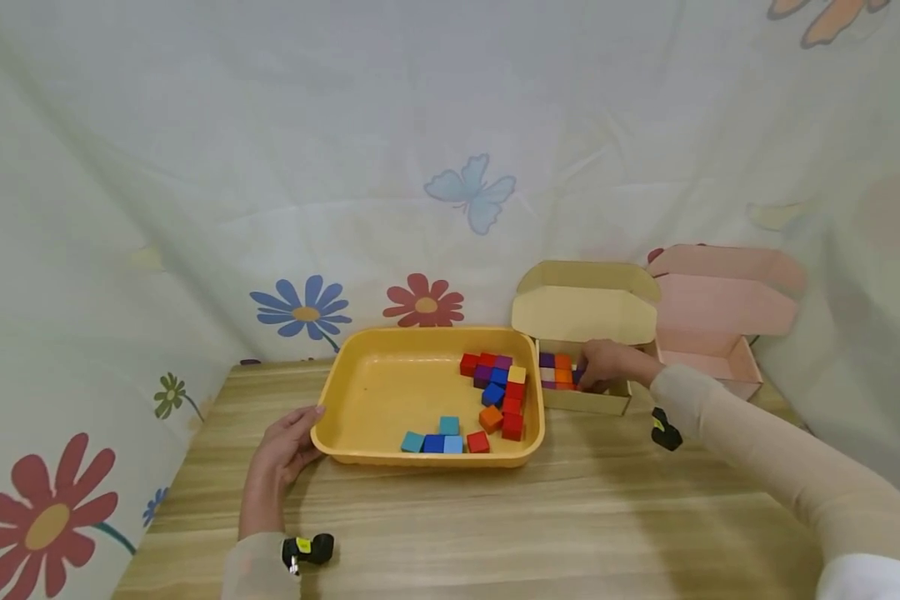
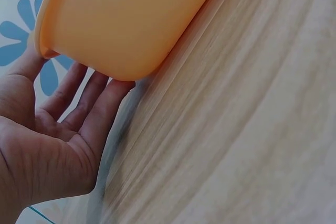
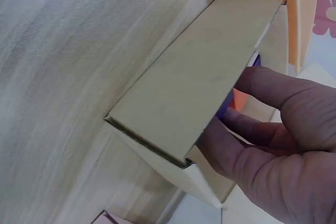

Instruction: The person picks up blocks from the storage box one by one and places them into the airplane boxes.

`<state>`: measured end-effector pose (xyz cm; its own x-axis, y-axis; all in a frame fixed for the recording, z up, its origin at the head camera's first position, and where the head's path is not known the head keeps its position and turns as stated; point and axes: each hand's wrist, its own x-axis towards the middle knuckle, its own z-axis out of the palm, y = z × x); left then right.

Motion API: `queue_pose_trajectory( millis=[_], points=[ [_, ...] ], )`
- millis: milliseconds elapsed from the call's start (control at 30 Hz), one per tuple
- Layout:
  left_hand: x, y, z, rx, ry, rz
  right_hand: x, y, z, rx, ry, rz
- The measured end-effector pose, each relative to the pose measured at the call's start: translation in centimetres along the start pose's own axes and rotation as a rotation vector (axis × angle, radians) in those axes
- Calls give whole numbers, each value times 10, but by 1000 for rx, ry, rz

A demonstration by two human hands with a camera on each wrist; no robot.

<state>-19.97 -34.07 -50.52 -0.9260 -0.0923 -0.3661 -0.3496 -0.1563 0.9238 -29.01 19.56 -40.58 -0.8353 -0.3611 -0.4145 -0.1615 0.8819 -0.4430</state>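
My left hand (image 1: 283, 450) grips the left edge of a yellow plastic tray (image 1: 390, 396). In the left wrist view its thumb is at the rim and its fingers lie against the outer wall (image 2: 121, 24). My right hand (image 1: 611, 364) reaches into an open pale yellow cardboard box (image 1: 588, 402) to the tray's right. Its fingers pinch a dark blue-purple cube (image 3: 226, 106), partly hidden by the box wall (image 3: 194, 61). Beside the fingers, orange cubes (image 1: 563, 376) and a purple cube (image 1: 547, 360) sit in rows inside the box.
Red cubes (image 1: 512, 426), blue cubes (image 1: 492, 394) and others lie along the tray's right side; teal cubes (image 1: 449, 426) lie near its front. A pink box (image 1: 708, 367) stands open at the far right. Behind hangs a flowered curtain (image 1: 345, 233).
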Motion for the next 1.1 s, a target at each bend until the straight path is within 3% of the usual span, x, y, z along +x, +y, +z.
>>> queue_pose_trajectory(
  millis=[100, 167, 267, 400, 633, 900, 1100],
  points=[
    [0, -2, 1, -5, -2, -2, -1, -4, -2, -8, -34, 28],
    [1, -2, 2, -5, -5, 3, -2, -8, -6, -83, -25, 13],
    [1, -3, 3, -2, -5, 2, 0, -15, -14, -242, 34, -69],
    [2, -2, 2, -11, 3, -4, 6, -32, -22, -360, 108, -181],
    [4, -1, 0, -18, 0, -15, 23, -80, -16, -342, 117, -212],
    [2, -1, -2, -28, 6, -16, 59, -137, 7, -303, 93, -205],
    [1, -1, 0, -28, -12, 3, 86, -159, 27, -421, 124, -218]
  ],
)
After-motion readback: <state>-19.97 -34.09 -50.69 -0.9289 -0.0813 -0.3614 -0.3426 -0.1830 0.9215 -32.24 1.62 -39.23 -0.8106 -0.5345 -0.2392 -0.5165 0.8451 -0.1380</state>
